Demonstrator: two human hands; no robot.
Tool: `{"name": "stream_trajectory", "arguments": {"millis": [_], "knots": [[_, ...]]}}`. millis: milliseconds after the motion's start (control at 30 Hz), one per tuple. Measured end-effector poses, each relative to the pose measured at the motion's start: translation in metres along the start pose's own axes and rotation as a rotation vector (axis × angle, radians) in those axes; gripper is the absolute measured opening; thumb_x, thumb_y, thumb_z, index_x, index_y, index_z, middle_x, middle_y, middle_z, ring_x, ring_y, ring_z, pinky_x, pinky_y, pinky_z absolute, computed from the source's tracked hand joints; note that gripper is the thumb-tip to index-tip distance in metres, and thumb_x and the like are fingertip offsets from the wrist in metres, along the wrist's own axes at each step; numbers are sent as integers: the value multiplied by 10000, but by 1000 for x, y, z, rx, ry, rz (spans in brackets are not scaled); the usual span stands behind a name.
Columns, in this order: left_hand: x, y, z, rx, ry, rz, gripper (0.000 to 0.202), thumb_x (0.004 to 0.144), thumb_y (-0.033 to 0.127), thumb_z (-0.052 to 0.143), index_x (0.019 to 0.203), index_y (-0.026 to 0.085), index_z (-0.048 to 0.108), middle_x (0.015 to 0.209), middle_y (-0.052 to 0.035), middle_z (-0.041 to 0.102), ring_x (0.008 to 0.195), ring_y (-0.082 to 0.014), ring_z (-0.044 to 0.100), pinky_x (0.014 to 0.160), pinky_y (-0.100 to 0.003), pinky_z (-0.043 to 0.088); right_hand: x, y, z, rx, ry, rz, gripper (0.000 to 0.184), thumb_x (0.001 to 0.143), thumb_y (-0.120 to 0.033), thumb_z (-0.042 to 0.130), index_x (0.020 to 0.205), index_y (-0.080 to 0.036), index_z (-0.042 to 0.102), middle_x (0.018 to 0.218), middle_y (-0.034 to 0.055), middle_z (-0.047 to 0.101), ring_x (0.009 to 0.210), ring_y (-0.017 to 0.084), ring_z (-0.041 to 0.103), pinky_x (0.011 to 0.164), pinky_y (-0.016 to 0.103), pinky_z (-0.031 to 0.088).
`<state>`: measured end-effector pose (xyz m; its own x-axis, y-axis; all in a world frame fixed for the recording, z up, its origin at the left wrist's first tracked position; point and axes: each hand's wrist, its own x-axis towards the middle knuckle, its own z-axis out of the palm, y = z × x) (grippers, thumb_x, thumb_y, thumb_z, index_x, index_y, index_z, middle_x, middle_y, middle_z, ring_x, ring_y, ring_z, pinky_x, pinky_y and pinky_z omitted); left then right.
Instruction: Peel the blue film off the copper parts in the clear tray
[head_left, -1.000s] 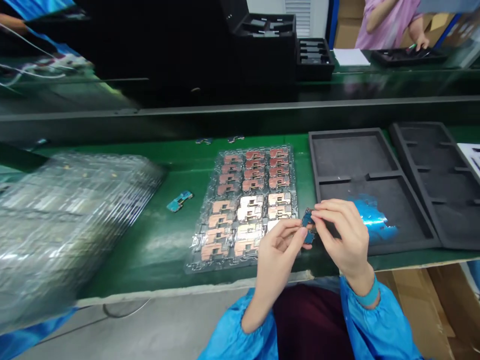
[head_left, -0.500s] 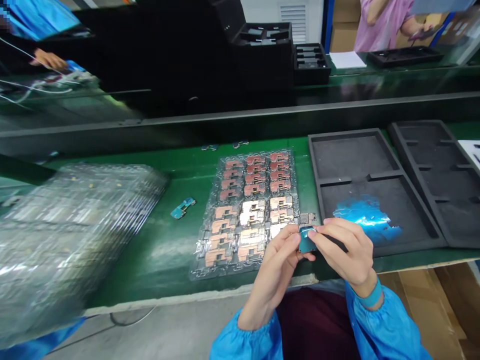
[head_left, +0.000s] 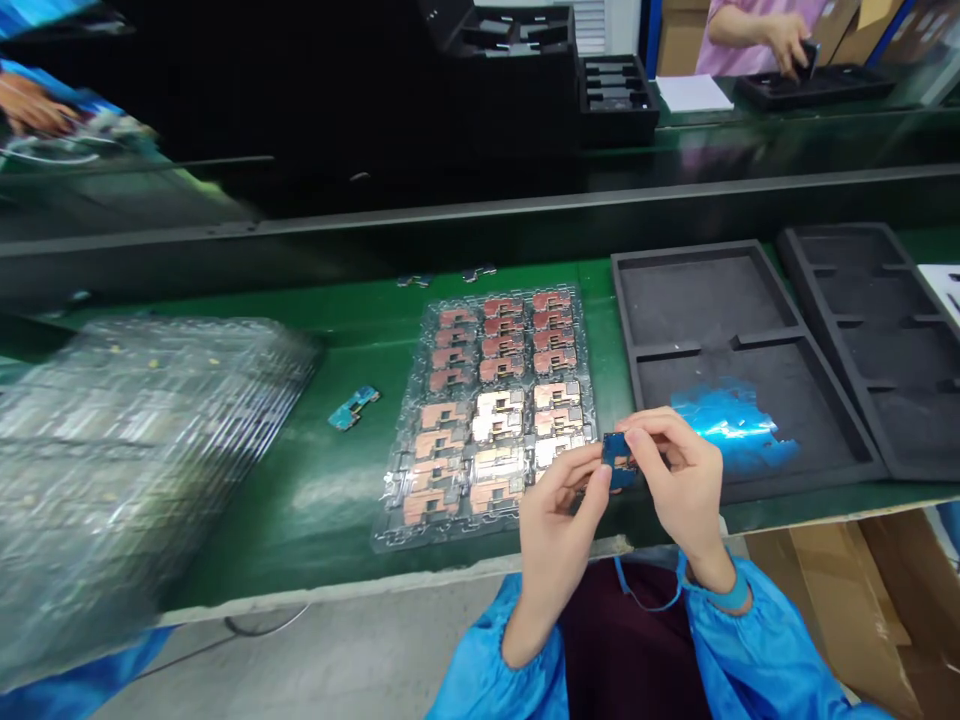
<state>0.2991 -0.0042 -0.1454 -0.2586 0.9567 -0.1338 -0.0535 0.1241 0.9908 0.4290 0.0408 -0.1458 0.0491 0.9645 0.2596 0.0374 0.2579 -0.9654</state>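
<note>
Between my two hands I hold a small blue circuit board [head_left: 618, 462] in front of me, near the table's front edge. My left hand [head_left: 562, 510] pinches its left side, and my right hand [head_left: 675, 465] grips its upper right side. Just left of my hands lies a clear plastic tray [head_left: 390, 530] with rows of copper-coloured and reddish circuit boards [head_left: 499, 415]. To the right, a black foam tray [head_left: 694, 290] holds a pile of shiny blue film pieces [head_left: 731, 425].
At the left stands a blurred stack of clear trays [head_left: 150, 420]. A loose blue board [head_left: 354, 408] lies on the green table [head_left: 330, 510]; two small parts sit at the back. Another black tray [head_left: 877, 300] is far right. Two other people work across the bench.
The board has turned in my fingers and now shows a darker blue face with a cutout. The small board piece beside my hands is no longer visible. The view has tilted slightly down.
</note>
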Motion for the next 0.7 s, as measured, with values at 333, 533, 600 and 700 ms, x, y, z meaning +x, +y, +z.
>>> {"name": "stream_trajectory", "arguments": {"millis": [333,533,600,700], "knots": [[2,6,3,-130,-15,-112,326,904,438,840,1078,164,813,930,-85,854,795,-227,806,736,-310,669,4,12,-4,-346,-2,-368,203,1056,-201,662,1196,-261,796,1232,103,767,1154,257,726,889,414,657],[2,10,0,-116,-19,-72,302,913,428,833,1081,178,815,1005,-92,848,862,-228,803,737,-291,655,7,5,-15,-573,-50,-641,381,995,-99,736,1301,-325,767,1230,81,773,1165,263,706,946,445,654],[2,10,0,-112,-16,-56,277,917,417,830,1069,186,807,1004,-85,841,851,-216,797,728,-278,643,6,3,-15,-595,-60,-645,426,991,-110,750,1365,-314,738,1241,89,774,1160,263,708,959,438,652],[1,8,-3,-107,-37,-53,267,933,418,817,1069,188,797,950,-67,829,774,-192,777,737,-280,627,4,3,-14,-641,-38,-678,490,984,-115,760,1408,-358,714,1213,59,786,1127,249,727,981,421,646]]}}
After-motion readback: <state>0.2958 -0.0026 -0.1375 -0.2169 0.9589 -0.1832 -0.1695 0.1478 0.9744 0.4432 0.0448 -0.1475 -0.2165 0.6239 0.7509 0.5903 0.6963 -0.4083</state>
